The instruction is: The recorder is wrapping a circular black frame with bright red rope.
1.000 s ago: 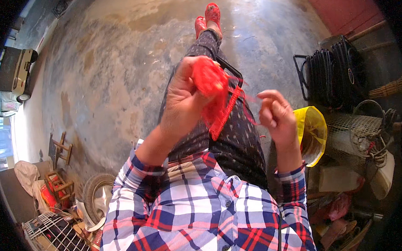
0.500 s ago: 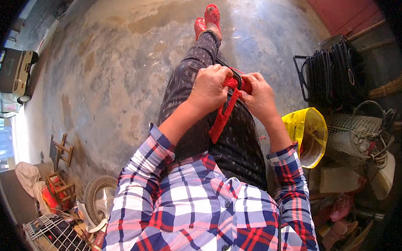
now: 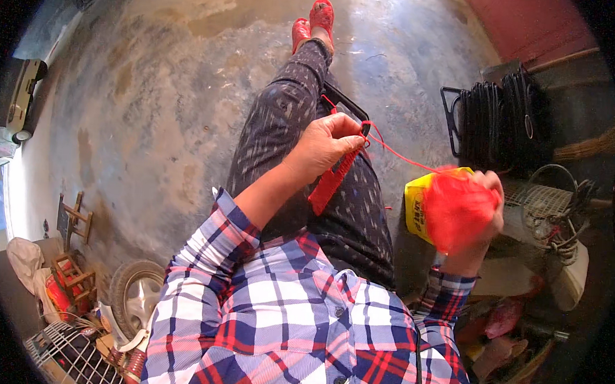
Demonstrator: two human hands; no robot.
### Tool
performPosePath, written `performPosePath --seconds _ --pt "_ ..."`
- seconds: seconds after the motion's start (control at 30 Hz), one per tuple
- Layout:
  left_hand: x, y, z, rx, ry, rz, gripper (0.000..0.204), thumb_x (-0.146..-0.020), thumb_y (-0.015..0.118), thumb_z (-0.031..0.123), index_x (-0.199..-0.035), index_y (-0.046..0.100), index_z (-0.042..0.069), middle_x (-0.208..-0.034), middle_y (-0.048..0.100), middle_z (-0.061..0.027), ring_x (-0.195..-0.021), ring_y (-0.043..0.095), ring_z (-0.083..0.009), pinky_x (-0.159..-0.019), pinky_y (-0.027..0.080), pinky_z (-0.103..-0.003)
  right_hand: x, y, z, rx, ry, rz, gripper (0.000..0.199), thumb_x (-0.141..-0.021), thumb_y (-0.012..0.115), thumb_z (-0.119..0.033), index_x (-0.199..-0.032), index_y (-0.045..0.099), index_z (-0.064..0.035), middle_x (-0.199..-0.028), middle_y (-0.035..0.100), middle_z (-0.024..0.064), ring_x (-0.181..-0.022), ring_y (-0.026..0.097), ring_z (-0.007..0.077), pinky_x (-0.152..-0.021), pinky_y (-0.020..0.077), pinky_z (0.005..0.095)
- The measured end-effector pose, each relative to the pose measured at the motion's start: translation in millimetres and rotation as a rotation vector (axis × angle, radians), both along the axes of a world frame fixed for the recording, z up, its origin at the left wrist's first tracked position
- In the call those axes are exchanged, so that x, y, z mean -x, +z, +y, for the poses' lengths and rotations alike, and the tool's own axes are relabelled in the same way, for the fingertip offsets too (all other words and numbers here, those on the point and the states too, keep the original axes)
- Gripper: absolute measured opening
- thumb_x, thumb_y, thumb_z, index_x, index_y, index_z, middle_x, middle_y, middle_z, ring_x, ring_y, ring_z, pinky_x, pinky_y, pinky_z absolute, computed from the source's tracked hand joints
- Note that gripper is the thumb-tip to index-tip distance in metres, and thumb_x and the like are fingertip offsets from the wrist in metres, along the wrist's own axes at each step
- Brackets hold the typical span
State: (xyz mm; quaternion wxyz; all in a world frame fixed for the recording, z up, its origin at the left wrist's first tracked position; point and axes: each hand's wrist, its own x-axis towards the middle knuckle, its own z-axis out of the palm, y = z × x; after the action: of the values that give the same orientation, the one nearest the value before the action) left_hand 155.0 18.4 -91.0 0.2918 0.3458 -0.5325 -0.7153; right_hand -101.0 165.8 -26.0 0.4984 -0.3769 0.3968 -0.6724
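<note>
My left hand (image 3: 323,148) is above my thighs, its thumb and fingers pinched on red cord beside a bar of a black frame (image 3: 349,103). Below these fingers, a red woven strip (image 3: 329,187) slants down over my lap. A single strand of red cord (image 3: 406,159) runs from the frame to the right. At its other end is a bundle of red cord (image 3: 458,209), blurred by motion, with my right hand (image 3: 495,193) closed around its right side. The bundle partly covers a yellow bag (image 3: 414,209) beside my right thigh.
Stacked black frames (image 3: 492,118) stand at the right by a wire mesh basket (image 3: 544,201) and a straw broom (image 3: 591,144). At the lower left are a wheel (image 3: 138,298), a small wooden stool (image 3: 75,276) and a white wire rack (image 3: 74,353). Concrete floor (image 3: 166,117) stretches ahead.
My right hand has moved from the frame out to the right, drawing the red bundle and a strand of cord along. My left hand stays at the frame.
</note>
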Motion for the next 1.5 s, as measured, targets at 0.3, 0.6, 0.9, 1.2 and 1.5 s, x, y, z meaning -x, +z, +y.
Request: performPosePath --seconds 0.3,0.6,0.9,1.2,1.5 --pt "-9.7 0.7 5.8 -0.052 -0.012 0.010 0.008 -0.087 0.065 0.007 -0.092 0.060 0.004 -0.083 0.059 0.0026 -0.076 0.054 -0.0061 -0.070 0.045 -0.023 3.6 -11.1 -5.8 0.130 0.025 -0.468 0.027 -0.080 0.062 -0.024 -0.097 0.049 -0.0077 -0.085 0.045 0.0031 -0.077 0.043 0.0166 -0.069 0.0413 0.0315" --pt "-4.4 2.0 9.1 -0.086 -0.026 0.053 0.008 -0.088 0.064 0.006 -0.093 0.059 0.004 -0.082 0.058 0.0026 -0.076 0.053 -0.0061 -0.069 0.045 -0.023 -82.1 -84.4 -74.1 -0.316 0.084 -0.171 0.030 -0.090 0.046 -0.019 -0.114 0.054 -0.0029 -0.104 0.062 0.0096 -0.077 0.061 0.0149 -0.075 0.0497 0.0292" --pt "-1.1 -4.5 9.6 -0.109 -0.002 0.105 0.012 -0.088 0.065 0.006 -0.098 0.058 0.003 -0.084 0.060 0.0000 -0.074 0.057 -0.0084 -0.069 0.048 -0.025 -49.2 -49.4 -48.2 -0.426 0.041 0.111 0.029 -0.074 0.071 -0.006 -0.099 0.057 -0.0079 -0.079 0.058 -0.0001 -0.068 0.056 0.0113 -0.062 0.0474 0.0272" --pt "-4.9 0.1 5.9 -0.099 -0.021 0.089 0.008 -0.088 0.065 0.006 -0.095 0.060 0.004 -0.083 0.061 0.0007 -0.075 0.057 -0.0074 -0.068 0.047 -0.024 64.2 37.7 36.1 0.271 -0.037 -0.220 0.017 -0.086 0.059 -0.011 -0.090 0.043 -0.0070 -0.061 0.042 -0.0011 -0.052 0.036 0.0090 -0.048 0.0322 0.0237" --pt "-4.7 -2.9 6.9 -0.071 -0.009 0.043 0.007 -0.088 0.064 0.007 -0.094 0.060 0.004 -0.083 0.060 0.0020 -0.075 0.055 -0.0057 -0.068 0.046 -0.022 -54.8 -23.3 -42.3 -0.279 -0.170 0.060 0.041 -0.087 0.059 -0.006 -0.127 0.053 0.0008 -0.089 0.057 -0.0011 -0.069 0.052 0.0071 -0.068 0.0468 0.0229"
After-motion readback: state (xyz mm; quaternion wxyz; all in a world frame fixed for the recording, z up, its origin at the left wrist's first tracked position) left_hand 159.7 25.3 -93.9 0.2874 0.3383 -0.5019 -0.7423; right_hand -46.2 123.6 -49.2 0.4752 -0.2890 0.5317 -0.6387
